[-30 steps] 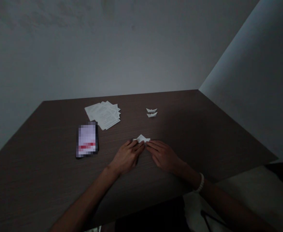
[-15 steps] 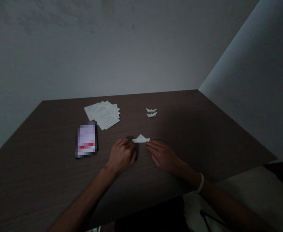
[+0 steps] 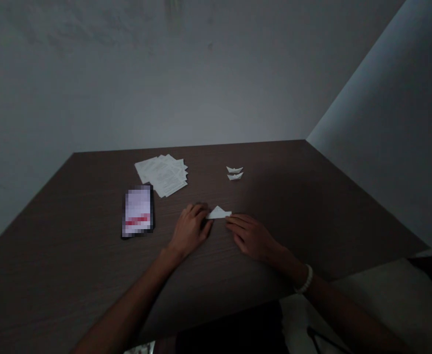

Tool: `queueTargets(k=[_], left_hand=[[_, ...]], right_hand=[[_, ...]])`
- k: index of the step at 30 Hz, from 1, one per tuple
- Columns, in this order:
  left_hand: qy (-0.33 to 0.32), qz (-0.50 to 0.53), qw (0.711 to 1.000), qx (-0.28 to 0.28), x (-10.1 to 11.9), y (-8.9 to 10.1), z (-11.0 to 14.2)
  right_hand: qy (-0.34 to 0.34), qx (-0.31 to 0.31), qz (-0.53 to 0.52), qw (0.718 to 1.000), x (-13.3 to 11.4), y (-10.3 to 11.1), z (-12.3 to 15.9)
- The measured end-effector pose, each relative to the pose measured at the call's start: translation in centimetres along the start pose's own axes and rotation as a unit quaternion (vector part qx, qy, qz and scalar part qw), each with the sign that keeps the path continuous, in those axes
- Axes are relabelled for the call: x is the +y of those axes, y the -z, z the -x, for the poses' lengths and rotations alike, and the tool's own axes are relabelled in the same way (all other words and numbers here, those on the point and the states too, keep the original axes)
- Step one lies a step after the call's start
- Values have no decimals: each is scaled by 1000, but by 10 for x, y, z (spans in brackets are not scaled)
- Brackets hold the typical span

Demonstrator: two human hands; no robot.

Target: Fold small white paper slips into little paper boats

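Observation:
A small folded paper (image 3: 218, 213), white with a pointed peak and a straight lower edge, lies on the table between my hands. At its left end, my left hand (image 3: 190, 227) has thumb and curled fingers closed on the corner. My right hand (image 3: 251, 236) rests with fingers stretched out together, their tips touching the paper's right end. Just beyond stand two little paper boats (image 3: 234, 170), one behind the other. The paper's left corner is partly hidden by my left fingers.
Several printed paper sheets (image 3: 162, 174) lie in a fanned pile at the back left. Nearer, a dark-edged phone or tablet (image 3: 138, 211) with a blurred screen lies on the brown table (image 3: 311, 206). Walls (image 3: 216, 88) bound the table behind and at the right.
My left hand has uncurled somewhat and moved its fingers and thumb onto the paper's left end, which is now slightly tilted. The right hand stays at the other end. The view has shifted slightly.

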State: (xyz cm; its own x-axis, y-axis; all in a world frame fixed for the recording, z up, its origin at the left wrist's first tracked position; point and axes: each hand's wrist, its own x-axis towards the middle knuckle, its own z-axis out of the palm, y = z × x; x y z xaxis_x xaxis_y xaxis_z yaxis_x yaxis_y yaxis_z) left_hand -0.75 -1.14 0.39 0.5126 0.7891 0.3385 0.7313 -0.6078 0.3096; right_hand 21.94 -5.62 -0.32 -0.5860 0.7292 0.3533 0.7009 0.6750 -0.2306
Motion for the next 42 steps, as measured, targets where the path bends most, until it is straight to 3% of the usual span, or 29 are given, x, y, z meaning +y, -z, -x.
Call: queueTargets(k=[5, 11, 18, 29, 42], left_hand=[[8, 58, 998, 13, -6, -3, -1], [20, 92, 996, 4, -8, -3, -3], [26, 88, 996, 0, -7, -2, -1], [18, 89, 996, -3, -6, -1, 1], [-21, 57, 998, -8, -9, -4, 1]], right_hand=[[-28, 35, -36, 998, 2, -2, -6], [-126, 106, -113, 980, 14, -7, -19], [-158, 92, -165, 969, 16, -12, -29], [-129, 93, -148, 976, 16, -11, -32], [-36, 67, -83, 994, 16, -12, -32]])
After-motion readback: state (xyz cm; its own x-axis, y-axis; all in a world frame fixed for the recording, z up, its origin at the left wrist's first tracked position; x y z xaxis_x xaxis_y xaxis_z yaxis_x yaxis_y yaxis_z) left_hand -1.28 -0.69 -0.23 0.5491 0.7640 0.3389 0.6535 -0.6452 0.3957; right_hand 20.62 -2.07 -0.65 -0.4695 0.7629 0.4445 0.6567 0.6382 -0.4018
